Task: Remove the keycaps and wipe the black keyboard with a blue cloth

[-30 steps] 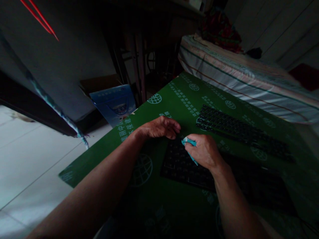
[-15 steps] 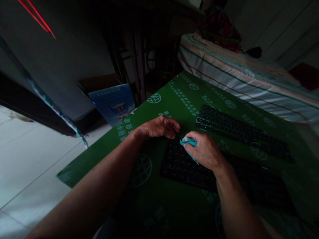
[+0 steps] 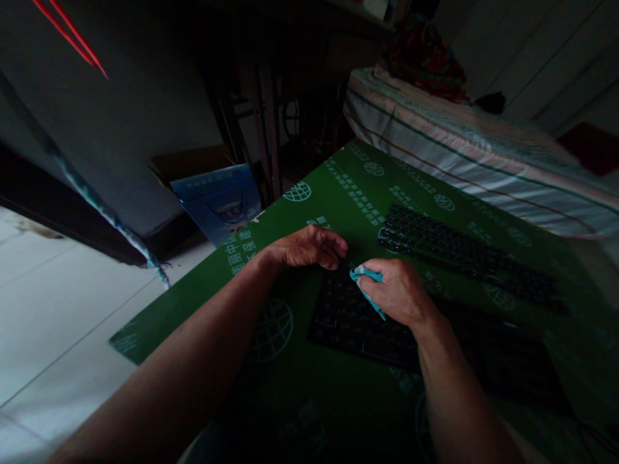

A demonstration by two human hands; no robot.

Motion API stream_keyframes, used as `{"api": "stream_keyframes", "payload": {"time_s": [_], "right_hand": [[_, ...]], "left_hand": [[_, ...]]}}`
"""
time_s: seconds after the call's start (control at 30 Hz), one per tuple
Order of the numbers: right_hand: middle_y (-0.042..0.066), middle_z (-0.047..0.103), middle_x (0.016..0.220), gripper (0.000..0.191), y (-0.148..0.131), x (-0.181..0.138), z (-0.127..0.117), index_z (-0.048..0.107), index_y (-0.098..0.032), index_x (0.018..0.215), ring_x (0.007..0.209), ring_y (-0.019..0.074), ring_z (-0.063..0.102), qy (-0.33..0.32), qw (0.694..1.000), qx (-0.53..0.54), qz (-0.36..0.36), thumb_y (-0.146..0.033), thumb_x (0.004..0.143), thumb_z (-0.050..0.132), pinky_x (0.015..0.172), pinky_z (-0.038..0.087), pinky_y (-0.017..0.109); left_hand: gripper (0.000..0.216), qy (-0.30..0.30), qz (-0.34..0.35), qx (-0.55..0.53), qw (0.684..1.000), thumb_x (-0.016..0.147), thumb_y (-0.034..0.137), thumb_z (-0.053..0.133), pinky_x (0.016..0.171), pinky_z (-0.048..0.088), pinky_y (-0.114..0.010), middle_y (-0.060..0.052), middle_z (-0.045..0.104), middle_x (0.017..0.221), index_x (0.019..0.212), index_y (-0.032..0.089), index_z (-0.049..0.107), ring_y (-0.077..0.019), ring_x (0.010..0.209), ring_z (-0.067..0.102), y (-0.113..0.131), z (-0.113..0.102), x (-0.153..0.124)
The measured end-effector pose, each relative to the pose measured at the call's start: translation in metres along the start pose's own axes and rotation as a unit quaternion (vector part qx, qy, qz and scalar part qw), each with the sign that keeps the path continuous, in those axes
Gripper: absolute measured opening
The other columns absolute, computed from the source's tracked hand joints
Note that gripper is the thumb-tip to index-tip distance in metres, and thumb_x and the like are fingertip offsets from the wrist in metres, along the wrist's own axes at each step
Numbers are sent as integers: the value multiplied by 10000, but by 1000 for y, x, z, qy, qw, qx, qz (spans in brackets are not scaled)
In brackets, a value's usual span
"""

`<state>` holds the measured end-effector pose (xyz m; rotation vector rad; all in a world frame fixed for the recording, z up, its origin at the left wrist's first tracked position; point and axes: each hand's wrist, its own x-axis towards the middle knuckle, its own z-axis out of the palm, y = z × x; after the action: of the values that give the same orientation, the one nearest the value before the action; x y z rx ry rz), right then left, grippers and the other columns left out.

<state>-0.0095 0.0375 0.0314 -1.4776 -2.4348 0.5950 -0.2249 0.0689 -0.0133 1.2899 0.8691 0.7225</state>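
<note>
A black keyboard base (image 3: 338,316) lies at a slant on a green printed board, its surface too dark to read in detail. My right hand (image 3: 403,293) grips a bunched teal cloth (image 3: 368,276) above its far left part, one end of the cloth hanging toward the base. Just left of the cloth, my left hand (image 3: 309,248) is at the base's far left corner with its fingers curled in. Whatever those fingertips hold is lost in shadow. Beyond my right hand, a set of black keys (image 3: 464,251) is laid out in rows on the board.
The green board (image 3: 198,309) reaches to a bed with a striped sheet (image 3: 435,148). A blue bag (image 3: 220,203) stands past its left edge by dark furniture legs (image 3: 271,129). A pale twisted cord (image 3: 111,219) hangs at left; a cable (image 3: 597,438) lies at lower right.
Both hands stay almost in place by the far left part of the base. The teal cloth has shifted very slightly; the whole view has drifted a little.
</note>
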Motion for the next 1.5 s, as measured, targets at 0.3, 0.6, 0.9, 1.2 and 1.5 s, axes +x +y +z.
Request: {"api": "stream_keyframes", "payload": {"time_s": [0.3,0.6,0.9,1.2,1.5], "right_hand": [[-57,333,478,184,16,-1,-13,448,-196,512,484,93,295,-1,999,18,26,-207,683,516,477,192,250],[-55,353,490,175,14,0,-9,466,-200,534,499,98,308,-20,999,36,16,-211,703,507,483,205,250],[-52,350,482,177,8,1,-6,446,-197,520,485,98,292,-26,998,-43,26,-204,683,513,499,175,263],[-63,324,460,189,7,1,-6,430,-194,511,464,87,299,-49,998,-10,38,-186,675,522,475,169,252],[-60,323,481,200,10,1,-6,416,-196,513,488,89,294,-39,998,29,31,-206,690,509,477,179,252]], "left_hand": [[401,8,-11,-7,1000,549,60,765,678,505,-217,-1,705,861,933,127,673,-103,733,654,4,2,-1],[388,-2,-4,-8,1000,567,61,759,692,509,-227,-1,713,867,939,138,677,-111,744,661,3,1,-1],[379,2,0,-3,1000,564,72,768,689,505,-229,-4,712,851,927,130,677,-111,738,656,3,2,-2],[367,2,0,5,1000,584,99,784,680,500,-226,-13,712,863,934,130,676,-109,737,650,6,2,-3],[383,12,-13,-9,1000,559,62,767,681,501,-229,-6,714,856,925,127,677,-110,727,652,7,3,-4]]}}
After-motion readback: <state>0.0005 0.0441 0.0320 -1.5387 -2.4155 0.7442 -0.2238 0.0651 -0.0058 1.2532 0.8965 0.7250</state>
